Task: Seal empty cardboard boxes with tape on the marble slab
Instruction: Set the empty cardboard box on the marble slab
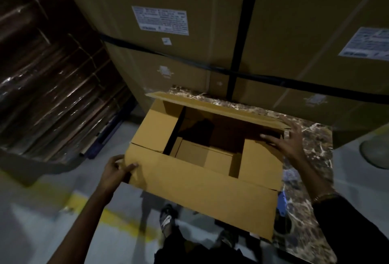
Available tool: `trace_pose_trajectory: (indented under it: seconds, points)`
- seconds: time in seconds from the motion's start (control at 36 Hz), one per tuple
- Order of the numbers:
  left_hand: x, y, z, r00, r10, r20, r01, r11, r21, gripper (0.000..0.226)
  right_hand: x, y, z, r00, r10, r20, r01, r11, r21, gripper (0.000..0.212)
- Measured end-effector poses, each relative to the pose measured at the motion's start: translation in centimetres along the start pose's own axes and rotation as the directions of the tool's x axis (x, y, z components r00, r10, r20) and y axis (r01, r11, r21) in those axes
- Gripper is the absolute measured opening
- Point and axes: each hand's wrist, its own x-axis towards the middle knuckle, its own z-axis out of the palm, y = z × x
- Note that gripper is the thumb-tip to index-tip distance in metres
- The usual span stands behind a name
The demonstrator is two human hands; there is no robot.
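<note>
Nearest the camera, the near long flap [202, 198] of the cardboard box [210, 158] hangs outward and down toward the person, past the edge of the marble slab [309, 137] that serves as the table. The box sits on this slab, open side up, and its interior is empty.

Left hand [114, 169]: fingers and thumb pinch the left end of the near flap at the box corner. Right hand [288, 143]: fingers spread and flat, pressing down on the right short flap [261, 158] beside the far right corner. The left short flap [155, 131] is already folded inward. The far long flap [216, 108] stands up, not yet folded.

Step in hand, by judgement: closing the flaps ahead of taping. No tape is on the box. A blue object [282, 202], possibly a tape dispenser, lies on the slab just beside the box's right side; it is too blurred to identify.

Next move calls for holding both short flaps down, folding the two long flaps until their edges meet along the centre, then keeping that seam closed with one hand while the other fetches tape.

Behind the slab, large strapped cartons [189, 21] are stacked.
</note>
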Motion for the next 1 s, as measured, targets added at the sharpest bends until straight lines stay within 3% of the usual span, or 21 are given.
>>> trace_pose_trajectory:
  seconds: [0.08,0.19,0.31,0.42,0.53,0.64,0.72,0.78,0.86,0.92,1.0]
  points:
    - [-0.8,2.1,-0.9,0.995,0.094,-0.038,-0.096,0.995,-0.032,0.035,-2.3,-0.5,-0.9,0.995,-0.103,-0.016,0.099,0.981,-0.167,0.087]
    - [-1.6,5.9,-1.2,0.982,0.159,-0.102,-0.176,0.968,-0.179,0.039,-4.1,0.8,-1.0,0.983,-0.183,-0.017,0.176,0.962,-0.211,0.06]
    - [-2.4,9.2,0.9,0.963,0.237,-0.131,-0.265,0.922,-0.281,0.062,-5.2,1.6,-0.8,0.999,0.038,0.003,-0.038,0.999,0.023,0.063]
    - [-2.7,10.8,5.9,0.915,0.403,0.005,-0.4,0.91,-0.113,0.092,-5.8,1.7,-1.1,0.981,0.12,0.153,-0.158,0.952,0.263,0.055]
    - [-1.2,10.5,12.4,0.845,0.51,0.162,-0.529,0.841,0.111,0.111,-6.1,1.1,-1.4,0.952,0.222,0.208,-0.288,0.881,0.376,0.072]
    - [-1.9,11.1,20.0,0.746,0.501,0.438,-0.665,0.587,0.462,0.101,-7.5,0.0,-2.1,0.93,0.289,0.225,-0.365,0.789,0.494,0.097]
    - [-3.0,11.2,24.3,0.704,0.459,0.542,-0.71,0.451,0.541,0.087,-9.3,0.0,-2.0,0.914,0.375,0.157,-0.393,0.719,0.573,0.065]
    - [-2.8,10.3,25.9,0.718,0.434,0.544,-0.695,0.397,0.6,0.081,-10.7,1.3,-1.4,0.888,0.455,-0.066,-0.36,0.778,0.515,0.04]
    - [-2.6,8.6,26.7,0.705,0.497,0.506,-0.682,0.278,0.677,0.078,-13.6,3.1,-0.4,0.777,0.534,-0.334,-0.46,0.843,0.278,0.046]
    - [-2.5,7.9,26.9,0.692,0.539,0.481,-0.677,0.251,0.692,0.077,-16.1,4.5,0.8,0.734,0.555,-0.391,-0.57,0.817,0.09,0.044]
    - [-2.4,7.7,27.0,0.68,0.573,0.457,-0.674,0.245,0.697,0.076,-19.4,7.1,3.4,0.734,0.584,-0.347,-0.649,0.753,-0.105,0.049]
